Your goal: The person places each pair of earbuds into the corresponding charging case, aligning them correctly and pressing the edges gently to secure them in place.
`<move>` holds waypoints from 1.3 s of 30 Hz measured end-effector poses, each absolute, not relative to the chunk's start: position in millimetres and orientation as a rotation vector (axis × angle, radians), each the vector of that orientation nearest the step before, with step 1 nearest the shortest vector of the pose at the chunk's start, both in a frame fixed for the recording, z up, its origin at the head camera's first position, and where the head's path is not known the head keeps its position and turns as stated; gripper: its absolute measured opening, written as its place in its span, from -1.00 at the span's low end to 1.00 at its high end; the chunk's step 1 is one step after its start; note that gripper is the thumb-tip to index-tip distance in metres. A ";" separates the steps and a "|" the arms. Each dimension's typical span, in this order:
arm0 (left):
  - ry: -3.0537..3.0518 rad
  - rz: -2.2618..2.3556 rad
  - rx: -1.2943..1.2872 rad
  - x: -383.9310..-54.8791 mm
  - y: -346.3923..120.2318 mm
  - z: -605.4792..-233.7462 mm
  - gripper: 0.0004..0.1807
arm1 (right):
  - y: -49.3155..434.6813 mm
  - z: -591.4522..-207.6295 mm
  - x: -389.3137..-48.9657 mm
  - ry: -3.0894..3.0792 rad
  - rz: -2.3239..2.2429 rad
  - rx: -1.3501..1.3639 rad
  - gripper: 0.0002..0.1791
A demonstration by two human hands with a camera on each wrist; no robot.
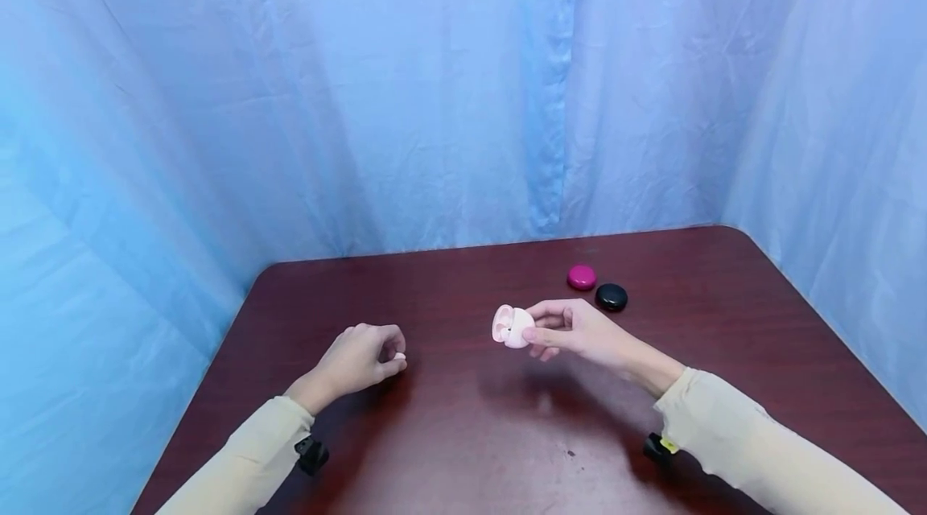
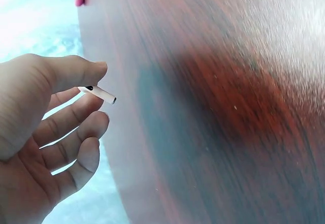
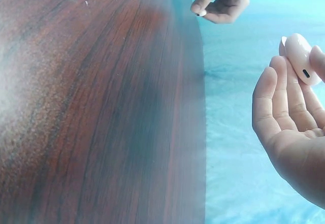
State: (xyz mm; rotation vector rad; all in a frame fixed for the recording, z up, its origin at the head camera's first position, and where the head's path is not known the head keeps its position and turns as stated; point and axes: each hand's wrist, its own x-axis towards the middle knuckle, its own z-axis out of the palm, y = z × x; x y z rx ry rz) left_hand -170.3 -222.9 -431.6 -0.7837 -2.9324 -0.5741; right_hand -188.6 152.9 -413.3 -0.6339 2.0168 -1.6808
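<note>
My left hand [image 1: 362, 358] pinches a small white earbud [image 2: 104, 94] between thumb and index finger; its stem sticks out past the fingertips in the left wrist view. The other fingers of that hand are loosely bent. My right hand [image 1: 579, 330] grips a pale pink earbud case [image 1: 518, 328] above the table, its lid standing open toward the left. In the right wrist view the case [image 3: 298, 56] shows its outer shell with a dark charging port, held between thumb and fingers. The two hands are apart, the case to the right of the earbud.
A magenta rounded case [image 1: 582, 278] and a black rounded case [image 1: 611, 297] lie on the dark reddish wood table [image 1: 463, 451], just beyond my right hand. Light blue curtains [image 1: 434, 96] hang behind the table and along its sides.
</note>
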 end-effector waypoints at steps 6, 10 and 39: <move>-2.868 -0.565 -0.803 -167.7 -218.2 -424.0 -0.79 | 152.9 -409.7 -187.9 2.013 -1.687 -0.637 -0.60; -2.828 -0.597 -0.816 -165.6 -216.8 -421.2 -0.81 | 152.4 -409.4 -188.3 2.002 -1.700 -0.640 -0.61; -2.699 -0.669 -0.916 -167.2 -194.8 -409.1 -0.92 | 155.7 -413.9 -189.8 1.993 -1.704 -0.633 -0.59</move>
